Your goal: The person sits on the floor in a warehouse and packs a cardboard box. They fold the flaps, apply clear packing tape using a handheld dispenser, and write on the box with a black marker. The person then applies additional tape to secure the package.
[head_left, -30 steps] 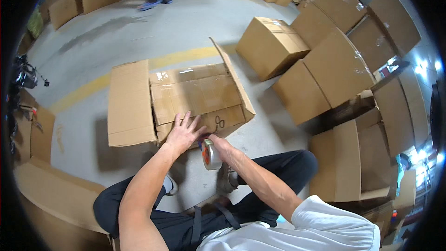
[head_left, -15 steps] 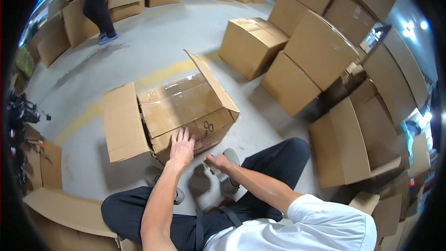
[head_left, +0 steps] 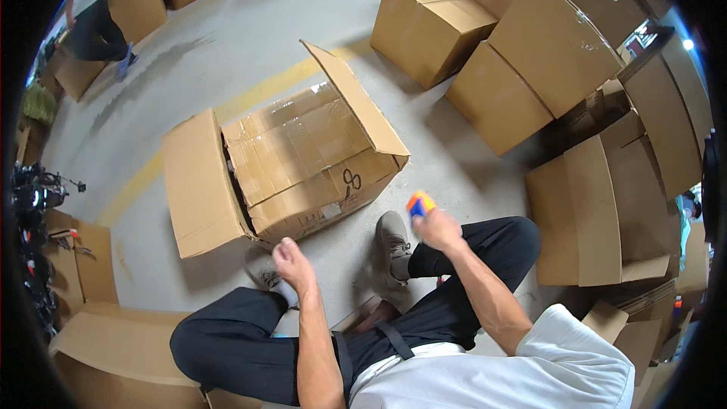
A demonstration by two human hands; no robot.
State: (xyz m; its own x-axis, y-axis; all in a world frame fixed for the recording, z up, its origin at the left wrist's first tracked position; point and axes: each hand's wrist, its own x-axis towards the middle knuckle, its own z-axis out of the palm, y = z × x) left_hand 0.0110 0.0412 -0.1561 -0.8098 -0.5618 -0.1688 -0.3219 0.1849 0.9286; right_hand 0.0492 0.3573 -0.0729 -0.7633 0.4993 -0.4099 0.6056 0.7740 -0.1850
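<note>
A cardboard box (head_left: 303, 144) lies on the floor before me, with clear tape along its upper face and a black handwritten mark on its near side. Its left flap (head_left: 203, 185) and right flap (head_left: 356, 98) stick out open. My left hand (head_left: 294, 263) is closed just below the box's near left corner; whatever its fingers hold, if anything, is hidden. To the right of the box, my right hand (head_left: 438, 229) grips a small orange, yellow and blue object (head_left: 419, 204), blurred, its kind unclear. That hand is apart from the box, above my right knee.
Large cartons (head_left: 530, 53) are stacked at the right, beside an open carton (head_left: 598, 212). Another open carton (head_left: 125, 341) stands at the lower left. Dark items (head_left: 38, 204) line the left edge. A person (head_left: 95, 19) walks at the far left.
My left hand has left the box's near side and closed, coming nearer to me. My right hand has risen rightward with the coloured object. The view has shifted; the person is farther left.
</note>
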